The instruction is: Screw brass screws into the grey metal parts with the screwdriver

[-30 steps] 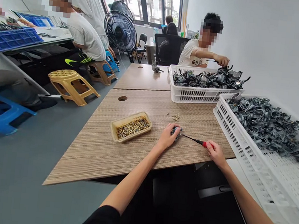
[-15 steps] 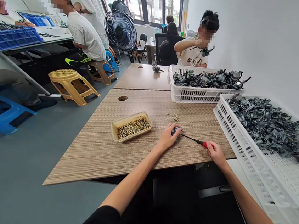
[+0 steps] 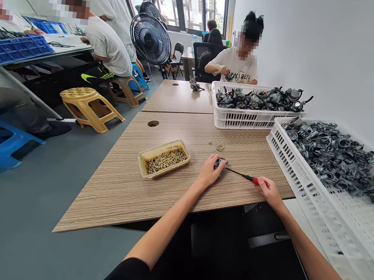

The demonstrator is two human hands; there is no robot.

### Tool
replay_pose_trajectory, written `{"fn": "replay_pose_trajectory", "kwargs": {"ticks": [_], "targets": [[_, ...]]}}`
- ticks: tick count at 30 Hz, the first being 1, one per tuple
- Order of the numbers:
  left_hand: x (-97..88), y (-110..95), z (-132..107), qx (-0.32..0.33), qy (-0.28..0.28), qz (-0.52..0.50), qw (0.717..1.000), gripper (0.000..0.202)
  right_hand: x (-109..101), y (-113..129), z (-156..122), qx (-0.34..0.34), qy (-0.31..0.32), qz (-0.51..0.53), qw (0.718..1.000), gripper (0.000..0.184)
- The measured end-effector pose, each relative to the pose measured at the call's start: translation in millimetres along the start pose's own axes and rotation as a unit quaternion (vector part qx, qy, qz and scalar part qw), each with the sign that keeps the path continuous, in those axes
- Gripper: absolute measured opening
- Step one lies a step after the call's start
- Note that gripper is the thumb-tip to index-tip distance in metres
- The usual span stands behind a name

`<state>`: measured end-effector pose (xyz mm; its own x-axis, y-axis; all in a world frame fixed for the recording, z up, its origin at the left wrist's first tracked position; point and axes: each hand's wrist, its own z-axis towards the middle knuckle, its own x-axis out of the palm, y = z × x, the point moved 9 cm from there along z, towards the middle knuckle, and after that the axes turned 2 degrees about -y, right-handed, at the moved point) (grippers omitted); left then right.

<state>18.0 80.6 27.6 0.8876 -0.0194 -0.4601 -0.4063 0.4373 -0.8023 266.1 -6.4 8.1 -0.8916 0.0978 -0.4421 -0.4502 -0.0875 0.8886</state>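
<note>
My left hand [image 3: 209, 172] is wrapped round a small grey metal carburetor body [image 3: 219, 163], pressing it to the wood-grain table [image 3: 114, 194]; the fingers hide most of it. In my right hand [image 3: 270, 191] is the red handle of a screwdriver [image 3: 248, 177]. Its long dark shaft points left, and the tip meets the right side of the metal part. Just beyond my left hand lies a small pile of brass-coloured pieces [image 3: 220, 147]. To the left, a cream tub [image 3: 141, 164] holds many small brass and grey pieces.
A white crate [image 3: 276, 134] of grey metal bodies stands at the right. Behind it, another white crate [image 3: 232, 118] holds carburetors with black parts. One carburetor [image 3: 195, 86] lies on the far table. A co-worker [image 3: 237, 63] sits across; a fan [image 3: 151, 39] and stools stand left.
Both my hands, the screwdriver and the metal part look almost unmoved. Across the table, the co-worker has lowered the hands and the held part from face height to the chest.
</note>
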Motion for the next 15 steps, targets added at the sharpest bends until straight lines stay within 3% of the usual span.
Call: {"fn": "replay_pose_trajectory", "kwargs": {"ticks": [15], "targets": [[-1.0, -0.4, -0.1, 0.0, -0.005, -0.006, 1.0, 0.026, -0.4, -3.7, 0.5, 0.007, -0.006, 0.011, 1.0, 0.061]]}}
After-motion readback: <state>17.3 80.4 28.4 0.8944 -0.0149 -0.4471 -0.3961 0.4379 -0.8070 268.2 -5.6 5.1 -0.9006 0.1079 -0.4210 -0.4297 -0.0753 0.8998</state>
